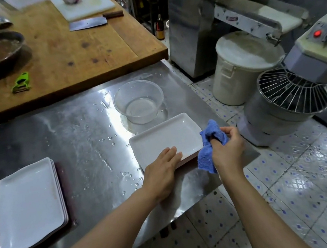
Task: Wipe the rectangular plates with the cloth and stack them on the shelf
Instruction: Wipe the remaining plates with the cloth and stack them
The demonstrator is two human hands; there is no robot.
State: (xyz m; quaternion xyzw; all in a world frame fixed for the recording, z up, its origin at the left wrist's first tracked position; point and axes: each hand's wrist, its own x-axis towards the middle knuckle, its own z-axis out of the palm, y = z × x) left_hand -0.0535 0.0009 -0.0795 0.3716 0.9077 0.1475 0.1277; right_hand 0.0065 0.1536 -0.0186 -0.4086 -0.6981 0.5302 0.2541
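A white rectangular plate point(166, 138) lies on the wet steel table near its right edge. My left hand point(162, 166) rests flat on the plate's near rim, fingers straight. My right hand point(227, 148) grips a bunched blue cloth point(209, 144) just off the plate's right corner; part of the cloth hangs below the hand. A stack of several white rectangular plates point(29, 205) sits on the left of the table. No shelf is in view.
A clear plastic bowl point(138, 104) with water stands behind the plate. The wooden counter point(77, 52) holds a pan, green peeler, cleaver, cutting board and onion. A white bucket point(240, 66) and a dough mixer point(293, 99) stand on the tiled floor at right.
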